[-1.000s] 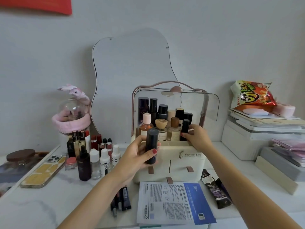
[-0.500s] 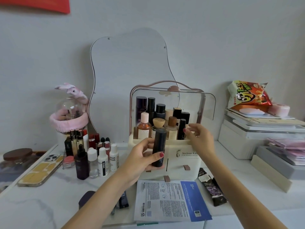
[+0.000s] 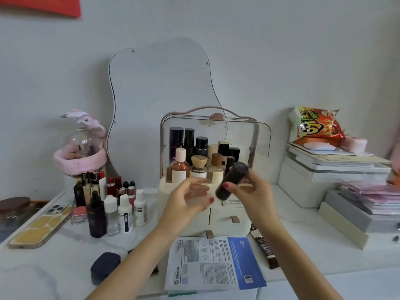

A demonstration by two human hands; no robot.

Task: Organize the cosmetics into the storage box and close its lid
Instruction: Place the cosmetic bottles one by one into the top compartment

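While the view is read from the left edge, a phone (image 3: pixel 39 227) in a yellow-patched case is noted lying flat on the white table (image 3: pixel 65 267), beside a brown-lidded jar (image 3: pixel 14 203). Behind it a glass dome (image 3: pixel 81 146) wrapped in a pink headband (image 3: pixel 79 162) is seen. In front of that, a cluster of lipsticks (image 3: pixel 112 185) and small bottles is recorded standing upright, with a tall dark bottle (image 3: pixel 96 217) and three white-capped bottles (image 3: pixel 125 214) at the front. A dark compact (image 3: pixel 105 265) is observed lying nearer the table edge.

At centre, the storage box (image 3: pixel 218 221) is recorded standing against a wavy-edged mirror (image 3: pixel 162 94), its clear lid (image 3: pixel 263 139) raised. Bottles are packed upright in its top compartment, among them a pink-capped bottle (image 3: pixel 179 167) at the front left.

The left hand (image 3: pixel 188 202) is seen in front of the box, blurred, fingers loosely spread and holding nothing. The right hand (image 3: pixel 249 195) is recorded pinching a dark cylindrical tube (image 3: pixel 232 180) between thumb and fingers; the tube is tilted, top leaning right, held in the air just before the box's front row and not yet inside it.

A printed blue-and-white sheet (image 3: pixel 214 263) is noted lying flat before the box, with a dark sachet (image 3: pixel 265 250) just to its right. Further right, stacked white boxes (image 3: pixel 324 176) are recorded, topped by a snack bag (image 3: pixel 315 126), and pink-covered flat items (image 3: pixel 372 191) lie on a grey box at the far right.
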